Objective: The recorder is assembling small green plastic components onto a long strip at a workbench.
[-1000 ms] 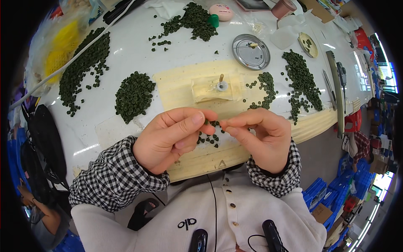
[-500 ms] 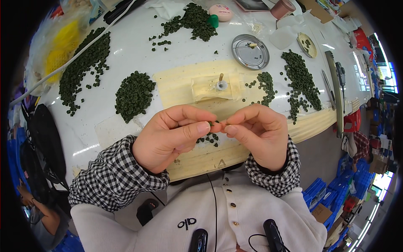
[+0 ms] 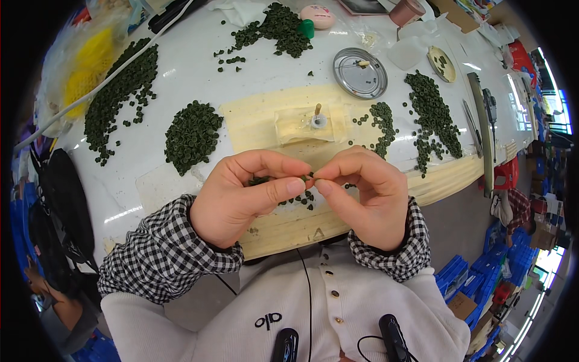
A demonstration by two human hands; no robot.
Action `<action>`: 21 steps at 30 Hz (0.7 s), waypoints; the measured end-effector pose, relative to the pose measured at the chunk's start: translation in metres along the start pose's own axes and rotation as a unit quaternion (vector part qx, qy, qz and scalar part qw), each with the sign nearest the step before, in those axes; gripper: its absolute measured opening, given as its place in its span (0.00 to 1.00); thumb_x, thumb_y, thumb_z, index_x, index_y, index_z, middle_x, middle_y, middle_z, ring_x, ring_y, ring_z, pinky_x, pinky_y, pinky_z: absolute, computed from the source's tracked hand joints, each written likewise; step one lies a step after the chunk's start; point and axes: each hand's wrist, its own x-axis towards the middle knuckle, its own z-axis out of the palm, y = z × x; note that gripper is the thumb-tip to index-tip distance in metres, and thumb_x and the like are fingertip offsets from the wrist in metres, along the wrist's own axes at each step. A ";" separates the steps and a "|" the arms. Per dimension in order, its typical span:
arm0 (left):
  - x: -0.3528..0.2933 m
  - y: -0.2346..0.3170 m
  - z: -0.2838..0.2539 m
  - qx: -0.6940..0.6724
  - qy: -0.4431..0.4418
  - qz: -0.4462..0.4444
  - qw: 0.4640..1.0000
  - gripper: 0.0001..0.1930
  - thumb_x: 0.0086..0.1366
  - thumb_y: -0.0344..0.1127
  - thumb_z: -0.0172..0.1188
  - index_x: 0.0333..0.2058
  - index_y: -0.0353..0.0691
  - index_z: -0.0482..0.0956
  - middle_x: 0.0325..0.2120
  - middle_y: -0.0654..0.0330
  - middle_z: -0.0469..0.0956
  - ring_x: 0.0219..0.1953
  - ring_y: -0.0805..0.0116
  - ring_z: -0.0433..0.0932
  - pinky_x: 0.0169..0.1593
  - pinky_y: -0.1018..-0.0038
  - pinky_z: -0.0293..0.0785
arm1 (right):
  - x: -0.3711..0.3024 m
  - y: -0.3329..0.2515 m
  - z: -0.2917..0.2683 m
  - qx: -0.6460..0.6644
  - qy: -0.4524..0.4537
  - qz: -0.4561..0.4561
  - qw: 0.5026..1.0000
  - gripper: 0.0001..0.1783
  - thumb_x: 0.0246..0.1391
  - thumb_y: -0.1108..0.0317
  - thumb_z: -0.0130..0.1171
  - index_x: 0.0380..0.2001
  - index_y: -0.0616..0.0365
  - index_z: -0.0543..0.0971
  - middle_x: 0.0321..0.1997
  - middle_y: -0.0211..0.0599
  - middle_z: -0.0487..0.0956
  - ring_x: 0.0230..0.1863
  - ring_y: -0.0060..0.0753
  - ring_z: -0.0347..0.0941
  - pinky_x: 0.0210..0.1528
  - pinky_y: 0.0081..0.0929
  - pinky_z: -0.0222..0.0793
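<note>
Fingertips meet in front of me as my left hand (image 3: 232,196) and my right hand (image 3: 369,202) both pinch a tiny dark green piece (image 3: 310,175). Its exact shape is mostly covered by the fingers. More dark green bits (image 3: 259,180) show in the gap between my left thumb and index finger; I cannot tell whether the hand holds them. Several loose dark green pieces (image 3: 309,199) lie on the table just under the hands. Beyond them, a yellowish taped block (image 3: 289,128) carries a small white cup with an upright stick (image 3: 318,111).
Piles of dark green pieces lie left (image 3: 193,137), far left (image 3: 120,90), at the back (image 3: 283,30) and right (image 3: 431,114). A round metal lid (image 3: 345,81) and a pale dish (image 3: 435,60) stand behind. Tweezers (image 3: 472,128) lie near the right edge. A grey cable (image 3: 108,79) crosses the left side.
My right hand has shifted slightly left, its fingertips now closer to the left ones. Dark green bits have come into sight behind my left thumb.
</note>
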 end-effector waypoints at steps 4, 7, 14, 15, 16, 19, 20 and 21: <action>-0.001 -0.003 -0.001 0.057 0.007 0.037 0.998 0.07 0.57 0.25 0.58 0.36 0.38 0.76 0.30 0.62 0.78 0.21 0.86 0.63 0.21 0.87 0.54 | 0.001 0.001 0.002 -0.039 0.000 -0.028 0.999 0.07 0.44 0.81 0.58 0.30 0.64 0.77 0.31 0.38 0.77 0.31 0.24 0.76 0.34 0.18 0.72; 0.000 -0.005 -0.001 0.090 0.008 0.079 0.993 0.07 0.57 0.25 0.59 0.35 0.38 0.77 0.29 0.62 0.78 0.22 0.85 0.65 0.22 0.87 0.57 | 0.001 0.002 0.002 -0.049 0.001 -0.036 0.998 0.07 0.44 0.81 0.58 0.30 0.64 0.77 0.30 0.38 0.77 0.30 0.25 0.75 0.33 0.18 0.71; -0.002 0.002 0.003 0.065 0.026 0.045 0.997 0.07 0.55 0.24 0.61 0.34 0.37 0.77 0.28 0.63 0.78 0.27 0.83 0.70 0.30 0.86 0.65 | 0.000 0.003 0.003 -0.038 0.019 -0.031 0.999 0.07 0.44 0.80 0.58 0.30 0.65 0.77 0.30 0.38 0.77 0.30 0.25 0.75 0.33 0.18 0.72; -0.001 -0.001 0.002 0.063 0.025 0.065 0.996 0.07 0.55 0.25 0.61 0.34 0.36 0.77 0.29 0.64 0.78 0.28 0.83 0.70 0.32 0.85 0.65 | 0.000 0.003 0.004 -0.031 0.022 -0.027 0.999 0.07 0.44 0.80 0.58 0.30 0.65 0.77 0.30 0.38 0.77 0.30 0.24 0.75 0.33 0.18 0.72; 0.000 -0.005 0.001 0.060 0.024 0.086 0.994 0.08 0.55 0.25 0.62 0.35 0.35 0.78 0.29 0.64 0.78 0.30 0.83 0.70 0.34 0.85 0.66 | 0.000 0.003 0.004 -0.034 0.022 -0.025 0.999 0.07 0.44 0.80 0.58 0.30 0.65 0.77 0.30 0.38 0.77 0.30 0.24 0.75 0.33 0.18 0.72; 0.002 -0.008 -0.003 0.102 0.019 0.126 0.987 0.09 0.54 0.26 0.62 0.35 0.34 0.79 0.26 0.67 0.76 0.28 0.84 0.67 0.34 0.85 0.64 | 0.001 0.001 0.004 -0.047 0.022 -0.022 0.998 0.06 0.44 0.80 0.58 0.30 0.65 0.77 0.30 0.38 0.77 0.30 0.24 0.75 0.33 0.18 0.72; 0.002 -0.008 -0.004 0.124 0.017 0.136 0.983 0.08 0.54 0.26 0.63 0.35 0.34 0.79 0.25 0.68 0.75 0.26 0.85 0.65 0.32 0.85 0.63 | 0.001 0.001 0.004 -0.055 0.021 -0.023 0.998 0.06 0.44 0.80 0.58 0.30 0.65 0.77 0.30 0.38 0.77 0.29 0.24 0.75 0.33 0.18 0.72; 0.001 -0.007 -0.004 0.131 0.026 0.128 0.983 0.08 0.53 0.24 0.63 0.34 0.34 0.78 0.25 0.66 0.76 0.27 0.84 0.66 0.34 0.85 0.64 | 0.001 0.001 0.004 -0.062 0.020 -0.023 0.998 0.06 0.44 0.80 0.58 0.29 0.65 0.77 0.30 0.38 0.77 0.29 0.24 0.75 0.33 0.18 0.72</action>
